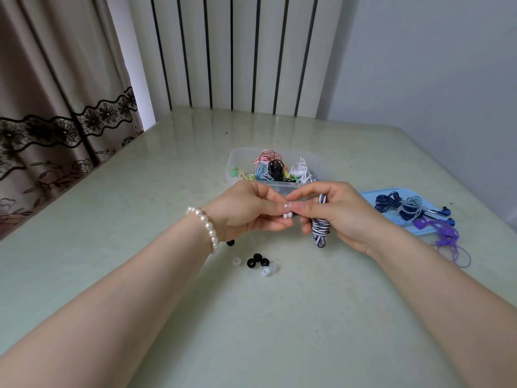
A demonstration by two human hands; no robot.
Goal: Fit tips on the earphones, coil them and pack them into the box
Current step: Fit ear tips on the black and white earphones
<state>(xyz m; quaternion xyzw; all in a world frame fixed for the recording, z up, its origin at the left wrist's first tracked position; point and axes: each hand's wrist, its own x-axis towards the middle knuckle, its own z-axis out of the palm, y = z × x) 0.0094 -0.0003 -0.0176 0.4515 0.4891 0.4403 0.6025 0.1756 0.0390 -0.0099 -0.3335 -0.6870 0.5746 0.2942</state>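
While the right hand (338,212) curls round a coiled bundle of black-and-white striped earphones (321,226), the left hand (246,210) meets it fingertip to fingertip above the middle of the table (140,303), pinching a small white piece (287,215) that looks like an ear tip or the bud itself; which one cannot be told. The bundle hangs upright out of the right fist, its lower loops free. It is likely light and limp: the cord will slip loose unless the fingers stay wrapped round the waist of the coil, so that is the place to hold it. The tip is probably soft, springy and easy to drop, and best taken by its rim between thumb and forefinger. Loose black and clear tips (257,263) lie on the near table below the hands. Beyond them stands the clear box (233,163) with coloured coiled earphones inside. To the right, a blue lid (369,196) carries more earphones, dark blue and purple (444,233), still waiting.
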